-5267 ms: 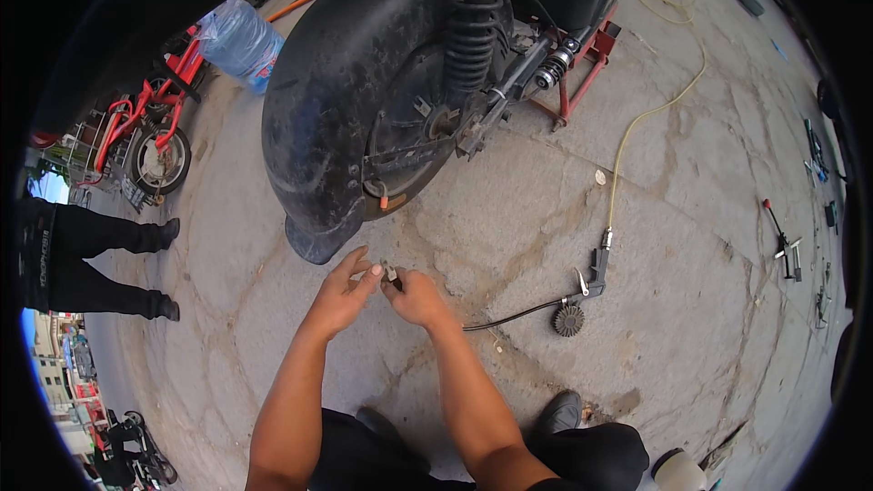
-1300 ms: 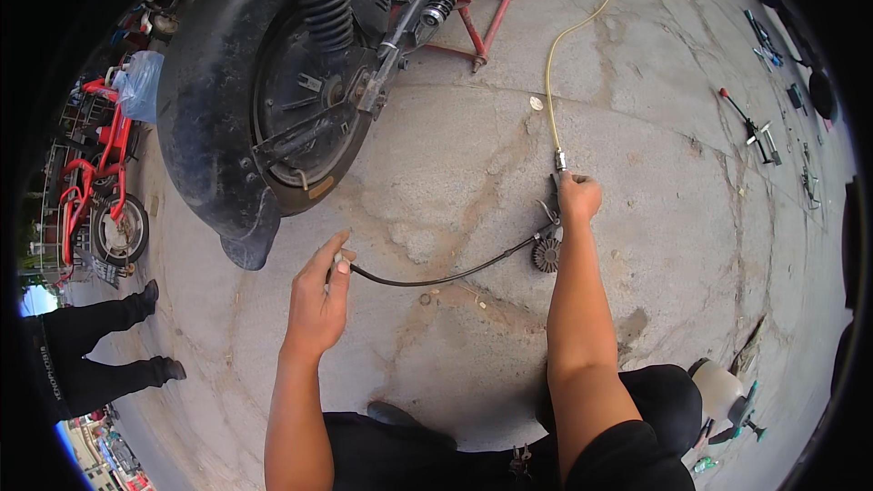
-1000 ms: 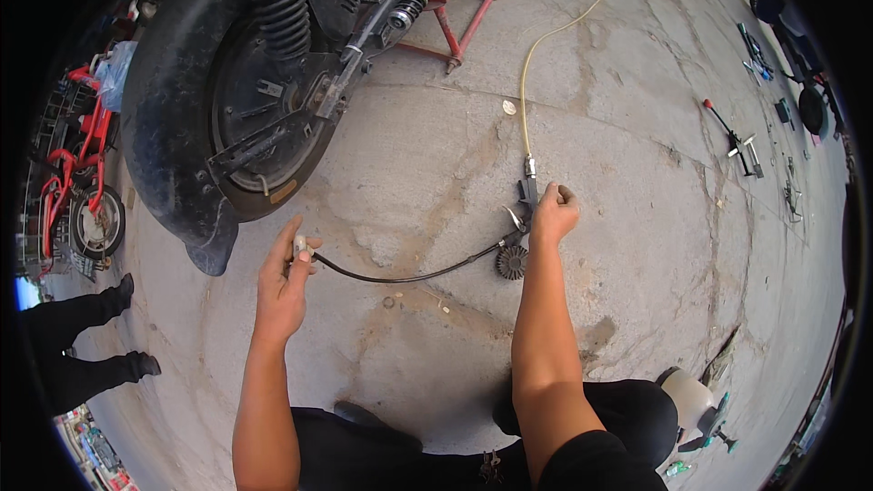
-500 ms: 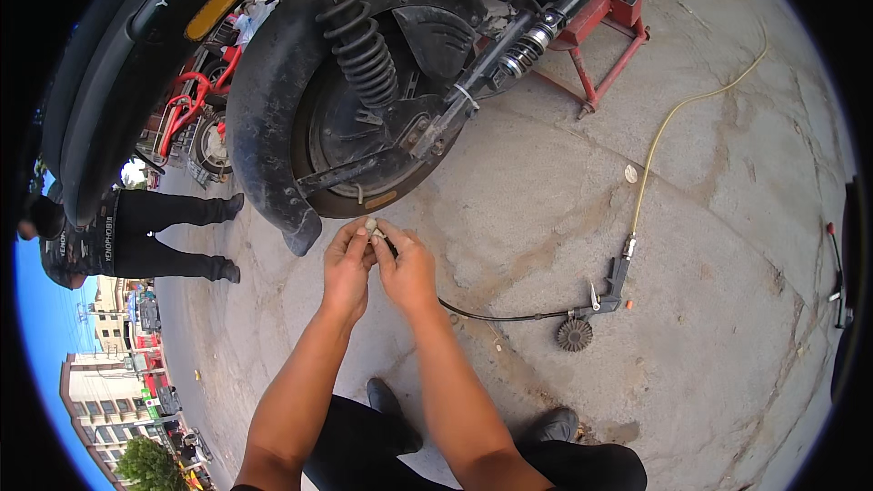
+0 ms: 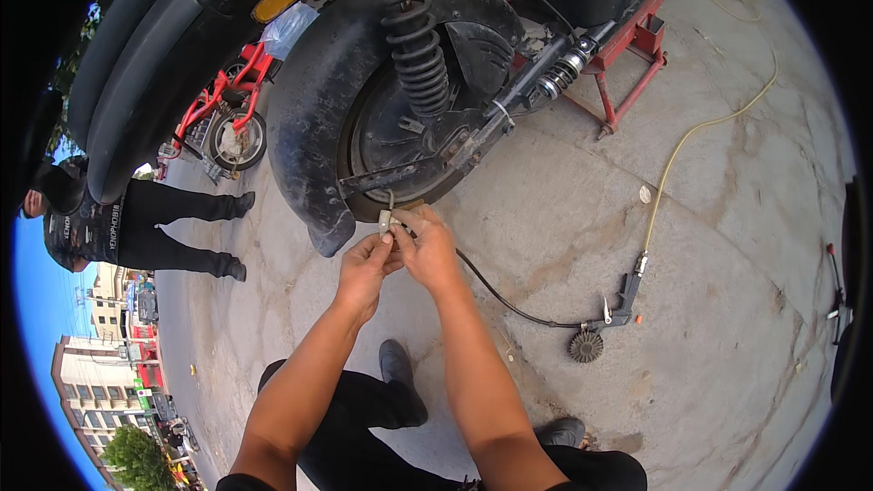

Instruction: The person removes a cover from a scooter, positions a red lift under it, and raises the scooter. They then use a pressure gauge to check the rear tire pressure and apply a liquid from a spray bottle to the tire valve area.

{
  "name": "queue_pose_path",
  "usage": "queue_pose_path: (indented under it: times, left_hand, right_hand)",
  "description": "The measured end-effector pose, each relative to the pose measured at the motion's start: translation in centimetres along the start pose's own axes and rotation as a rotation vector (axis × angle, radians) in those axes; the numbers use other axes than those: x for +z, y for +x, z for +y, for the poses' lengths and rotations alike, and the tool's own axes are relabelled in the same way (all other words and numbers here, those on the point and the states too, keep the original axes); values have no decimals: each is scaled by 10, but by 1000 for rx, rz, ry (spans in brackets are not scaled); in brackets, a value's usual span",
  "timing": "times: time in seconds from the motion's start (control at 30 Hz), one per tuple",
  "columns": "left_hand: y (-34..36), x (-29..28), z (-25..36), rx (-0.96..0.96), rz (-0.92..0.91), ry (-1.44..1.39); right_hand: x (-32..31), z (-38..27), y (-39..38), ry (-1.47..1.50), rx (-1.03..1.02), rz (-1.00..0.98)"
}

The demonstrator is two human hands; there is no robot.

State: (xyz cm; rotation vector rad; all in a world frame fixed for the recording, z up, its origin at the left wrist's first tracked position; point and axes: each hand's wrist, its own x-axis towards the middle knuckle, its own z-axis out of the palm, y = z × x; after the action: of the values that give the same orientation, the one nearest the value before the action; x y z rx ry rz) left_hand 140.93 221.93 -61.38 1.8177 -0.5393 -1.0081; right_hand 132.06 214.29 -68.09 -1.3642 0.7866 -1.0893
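Observation:
My left hand point(image 5: 366, 265) and my right hand point(image 5: 426, 245) meet just below the scooter's rear wheel point(image 5: 400, 141). Together they pinch the pale metal chuck point(image 5: 386, 220) at the end of a black air hose point(image 5: 509, 302), held right up against the wheel's lower rim. The hose runs right along the ground to an inflator handle with a round gauge point(image 5: 604, 325), which lies untouched on the pavement.
A yellow hose point(image 5: 691, 136) leads from the inflator toward the back. The scooter rests on a red stand point(image 5: 627, 64). A person in black point(image 5: 145, 218) stands at the left beside a red bicycle point(image 5: 227, 123). Tools point(image 5: 837, 291) lie at the right edge.
My right hand let go of the inflator handle and came over to the left hand. Both hands, with the hose end, have risen to the wheel.

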Motion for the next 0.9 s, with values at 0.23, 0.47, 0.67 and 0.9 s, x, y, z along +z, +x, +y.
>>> queue_pose_path:
  times: [0.23,0.47,0.67,0.9]
  left_hand:
    - [2,-10,-6,-49,-53,3]
    - [20,-13,-9,-50,-137,-151]
    - [29,-15,-8,-11,-201,-183]
    - [30,-10,-11,-55,-141,-365]
  right_hand:
    - [-6,-6,4,-98,-42,-91]
    - [2,-2,9,-183,-114,-11]
    - [6,-3,7,-188,-75,5]
    - [7,-12,14,-96,-65,-58]
